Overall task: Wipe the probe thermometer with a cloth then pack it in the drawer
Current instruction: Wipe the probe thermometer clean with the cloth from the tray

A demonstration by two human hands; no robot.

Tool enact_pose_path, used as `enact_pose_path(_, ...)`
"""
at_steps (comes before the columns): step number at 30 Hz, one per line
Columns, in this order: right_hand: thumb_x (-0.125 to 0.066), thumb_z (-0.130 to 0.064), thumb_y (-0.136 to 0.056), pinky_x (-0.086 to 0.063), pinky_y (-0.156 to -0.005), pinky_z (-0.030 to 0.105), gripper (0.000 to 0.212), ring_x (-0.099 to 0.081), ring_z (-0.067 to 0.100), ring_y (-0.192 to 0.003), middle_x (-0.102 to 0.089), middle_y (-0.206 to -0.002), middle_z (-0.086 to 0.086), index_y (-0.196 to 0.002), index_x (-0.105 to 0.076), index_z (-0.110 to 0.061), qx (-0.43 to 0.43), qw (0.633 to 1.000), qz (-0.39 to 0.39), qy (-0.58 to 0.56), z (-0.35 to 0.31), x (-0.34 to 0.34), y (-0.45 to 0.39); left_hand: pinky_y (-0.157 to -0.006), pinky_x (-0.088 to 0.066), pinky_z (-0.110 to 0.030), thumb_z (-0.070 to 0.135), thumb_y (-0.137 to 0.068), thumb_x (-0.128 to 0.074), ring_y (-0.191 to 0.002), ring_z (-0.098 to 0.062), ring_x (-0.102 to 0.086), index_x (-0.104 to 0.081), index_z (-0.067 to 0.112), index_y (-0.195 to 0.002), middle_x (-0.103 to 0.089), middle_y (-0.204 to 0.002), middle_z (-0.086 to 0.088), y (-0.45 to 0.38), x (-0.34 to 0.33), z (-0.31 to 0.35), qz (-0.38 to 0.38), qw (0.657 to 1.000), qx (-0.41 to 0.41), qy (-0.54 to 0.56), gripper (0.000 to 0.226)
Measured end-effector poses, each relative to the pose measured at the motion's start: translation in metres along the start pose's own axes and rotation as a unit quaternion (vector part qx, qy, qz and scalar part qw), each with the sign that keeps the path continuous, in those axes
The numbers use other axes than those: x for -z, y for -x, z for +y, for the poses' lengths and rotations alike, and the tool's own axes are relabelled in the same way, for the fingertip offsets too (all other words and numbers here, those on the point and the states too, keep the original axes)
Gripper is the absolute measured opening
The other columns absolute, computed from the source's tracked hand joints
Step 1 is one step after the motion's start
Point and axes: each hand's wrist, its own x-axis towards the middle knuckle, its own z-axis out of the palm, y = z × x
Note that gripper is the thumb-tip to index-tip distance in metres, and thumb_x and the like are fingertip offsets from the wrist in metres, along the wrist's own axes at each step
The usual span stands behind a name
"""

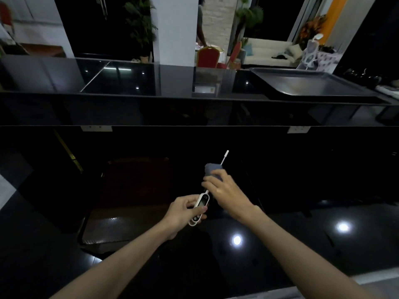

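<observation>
The thermometer (201,203) is held in the air above a glossy black counter (302,234), low and near the middle of the view. Its long axis runs on a slant from lower left to upper right: the white body with its dark screen sits at the lower end, and the thin probe rises away from the person, its white tip (225,155) pointing up and to the right.

The left hand (183,214) grips the body, fingers curled around its lower half with the thumb across the front. The right hand (224,190) is closed on a grey cloth (212,169) that is wrapped around the middle of the probe, so only the tip and a short stretch near the body show.

To the left of the hands a dark tray (129,190) lies flat on the counter, its near edge close to the left forearm. To the right the counter surface is bare and shiny, with two bright light reflections. Behind, a raised black ledge (151,108) crosses the whole width, and a metal baking tray (306,83) rests on its right part, well apart from the hands.
</observation>
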Motion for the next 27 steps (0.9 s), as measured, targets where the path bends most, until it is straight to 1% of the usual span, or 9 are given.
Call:
enact_pose_path(2,-0.065,0.003,-0.073,-0.052,-0.085,0.042,0.05,-0.046,0.031,-0.113,-0.062,-0.12,0.004,-0.121,-0.057,-0.008,0.025,0.998,-0.023,-0.05,-0.004,0.004,-0.001,-0.075,-0.058,-0.032,0.01,-0.087,-0.069,-0.088,-0.028,-0.074,-0.067,0.013,-0.111,-0.073,-0.108,-0.013,-0.001,0.001,0.003,0.007,1.0,0.009,0.014,0.024)
enact_pose_path(4,-0.062,-0.002,-0.078,-0.049,-0.091,0.037,0.045,-0.048,0.029,-0.111,-0.063,-0.118,0.003,-0.122,-0.056,-0.008,0.016,0.998,0.001,-0.062,0.004,0.016,-0.009,-0.07,-0.058,-0.027,0.011,-0.087,-0.069,-0.089,-0.029,-0.074,-0.066,0.01,-0.113,-0.072,-0.109,-0.014,-0.001,0.005,0.005,0.008,1.0,0.017,0.022,0.026)
enact_pose_path(7,-0.056,0.001,-0.079,-0.048,-0.095,0.036,0.039,-0.045,0.027,-0.113,-0.061,-0.123,0.011,-0.118,-0.059,-0.002,-0.041,0.996,0.072,-0.033,0.029,0.034,-0.021,-0.069,-0.058,-0.025,0.012,-0.087,-0.07,-0.09,-0.027,-0.074,-0.068,0.014,-0.112,-0.073,-0.108,-0.007,0.001,0.009,0.008,-0.01,1.0,0.018,0.017,0.025)
enact_pose_path(10,-0.062,0.013,-0.073,-0.051,-0.093,0.038,0.047,-0.046,0.033,-0.121,-0.046,-0.137,0.021,-0.118,-0.055,0.002,-0.114,0.991,0.069,-0.027,0.037,0.037,-0.024,-0.07,-0.057,-0.027,0.013,-0.087,-0.07,-0.09,-0.025,-0.074,-0.068,0.015,-0.115,-0.074,-0.108,-0.004,0.002,0.009,0.008,-0.025,1.0,0.009,0.015,0.028)
enact_pose_path(14,-0.066,0.011,-0.075,-0.048,-0.099,0.044,0.036,-0.046,0.037,-0.122,-0.06,-0.124,0.017,-0.109,-0.064,0.0,-0.1,0.989,0.089,-0.059,0.024,0.019,-0.021,-0.072,-0.058,-0.027,0.011,-0.087,-0.069,-0.091,-0.026,-0.074,-0.066,0.013,-0.118,-0.073,-0.109,-0.006,0.003,0.009,0.007,-0.018,1.0,0.005,0.018,0.031)
enact_pose_path(16,-0.065,0.011,-0.077,-0.043,-0.104,0.042,0.037,-0.044,0.037,-0.127,-0.063,-0.122,0.013,-0.111,-0.065,-0.001,-0.08,0.988,0.079,-0.103,0.013,0.007,-0.018,-0.074,-0.057,-0.029,0.01,-0.088,-0.068,-0.092,-0.028,-0.073,-0.066,0.012,-0.118,-0.073,-0.11,-0.008,0.004,0.012,0.006,-0.01,1.0,0.006,0.023,0.03)
enact_pose_path(19,-0.062,0.01,-0.081,-0.046,-0.102,0.043,0.041,-0.045,0.033,-0.13,-0.062,-0.127,0.011,-0.119,-0.062,-0.004,-0.055,0.985,0.051,-0.156,-0.003,-0.007,-0.014,-0.078,-0.057,-0.031,0.011,-0.089,-0.067,-0.093,-0.028,-0.073,-0.066,0.012,-0.116,-0.072,-0.11,-0.01,0.004,0.018,0.003,0.0,0.999,0.015,0.029,0.028)
enact_pose_path(22,-0.058,0.004,-0.087,-0.045,-0.103,0.037,0.041,-0.042,0.026,-0.134,-0.058,-0.134,0.009,-0.126,-0.058,-0.007,-0.039,0.981,0.026,-0.188,-0.021,-0.014,-0.013,-0.077,-0.056,-0.03,0.011,-0.089,-0.066,-0.092,-0.027,-0.073,-0.067,0.01,-0.11,-0.071,-0.1,-0.009,0.004,0.025,-0.003,0.008,0.998,0.028,0.052,0.021)
enact_pose_path(27,-0.053,0.0,-0.09,-0.043,-0.106,0.035,0.043,-0.049,0.02,-0.129,-0.059,-0.133,0.009,-0.132,-0.055,-0.01,-0.047,0.961,-0.01,-0.271,-0.041,-0.022,-0.016,-0.068,-0.057,-0.027,0.003,-0.088,-0.066,-0.075,-0.019,-0.071,-0.065,0.003,-0.102,-0.069,-0.089,-0.011,0.004,0.037,-0.012,0.044,0.991,0.056,0.111,0.014)
